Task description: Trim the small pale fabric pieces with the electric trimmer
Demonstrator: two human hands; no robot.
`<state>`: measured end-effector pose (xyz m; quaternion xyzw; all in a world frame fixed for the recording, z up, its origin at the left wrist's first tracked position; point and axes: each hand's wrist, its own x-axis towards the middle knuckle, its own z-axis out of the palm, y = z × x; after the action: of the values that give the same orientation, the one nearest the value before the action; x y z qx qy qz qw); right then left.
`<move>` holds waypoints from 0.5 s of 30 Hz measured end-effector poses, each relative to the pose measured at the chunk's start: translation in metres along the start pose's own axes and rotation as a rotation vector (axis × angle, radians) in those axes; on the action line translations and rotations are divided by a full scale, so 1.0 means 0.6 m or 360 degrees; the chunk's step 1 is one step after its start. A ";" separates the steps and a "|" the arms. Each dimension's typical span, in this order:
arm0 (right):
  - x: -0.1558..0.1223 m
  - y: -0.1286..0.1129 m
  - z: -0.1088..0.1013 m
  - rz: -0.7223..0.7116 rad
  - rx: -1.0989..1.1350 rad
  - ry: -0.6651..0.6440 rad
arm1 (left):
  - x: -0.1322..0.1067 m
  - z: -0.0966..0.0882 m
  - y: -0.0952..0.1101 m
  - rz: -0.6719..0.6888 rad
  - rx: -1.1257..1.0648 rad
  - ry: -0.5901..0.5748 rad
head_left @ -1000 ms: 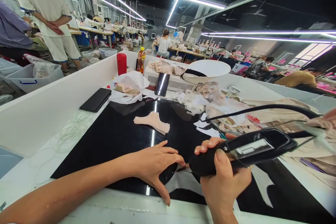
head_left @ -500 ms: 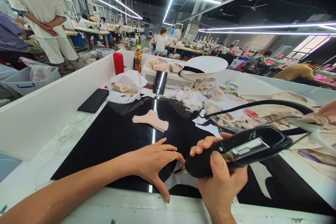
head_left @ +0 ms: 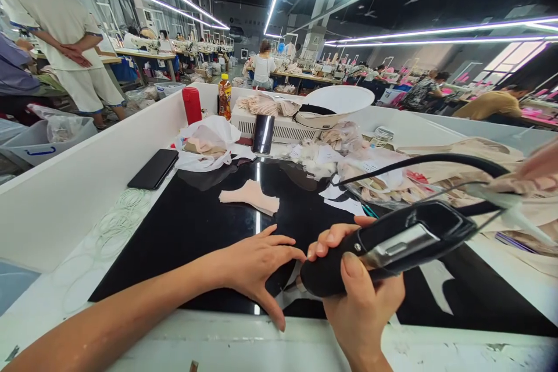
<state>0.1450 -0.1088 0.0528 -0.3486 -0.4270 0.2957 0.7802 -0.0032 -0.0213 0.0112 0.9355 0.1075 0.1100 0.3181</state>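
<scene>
My right hand [head_left: 361, 285] is wrapped round a black corded hand tool [head_left: 392, 247] with a silver plate on its side. Its metal nose points down-left at a thin greyish piece of material [head_left: 300, 305] on the glossy black board [head_left: 196, 215]; the contact point is partly hidden. My left hand [head_left: 261, 270] lies with fingers and thumb spread at the left edge of that piece, close to the nose. A pale pink fabric piece [head_left: 250, 196] rests flat beyond my left hand. Another greyish piece [head_left: 437, 285] lies right of the tool.
A thick black cord [head_left: 436, 158] loops over the right side, beside a blurred hand [head_left: 540, 163] at the edge. Further back are a plastic bag of fabric [head_left: 207, 142], a dark cylinder [head_left: 263, 133], a black phone [head_left: 153, 168], a red bottle [head_left: 192, 103] and beige fabric heaps [head_left: 457, 154].
The tool and my right hand have shifted slightly left, and more of the metal nose shows. My left hand stays spread in nearly the same place. The whole view has moved a little.
</scene>
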 end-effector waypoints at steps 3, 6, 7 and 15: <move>-0.008 -0.002 0.003 0.0017 0.0016 -0.0027 | 0.000 -0.003 0.001 -0.0002 -0.0011 -0.0038; -0.013 0.000 0.006 0.0019 0.0011 -0.0049 | 0.001 -0.003 0.001 0.0021 -0.0018 -0.0017; -0.014 0.002 0.007 0.0020 0.0011 -0.0052 | 0.001 -0.003 0.000 0.0031 -0.0022 -0.0007; -0.008 -0.001 0.008 0.0033 -0.0023 -0.0054 | 0.000 0.002 -0.009 0.0059 -0.0036 0.0001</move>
<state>0.1390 -0.1113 0.0528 -0.3535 -0.4388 0.3065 0.7671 -0.0034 -0.0180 0.0070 0.9337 0.0889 0.1173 0.3265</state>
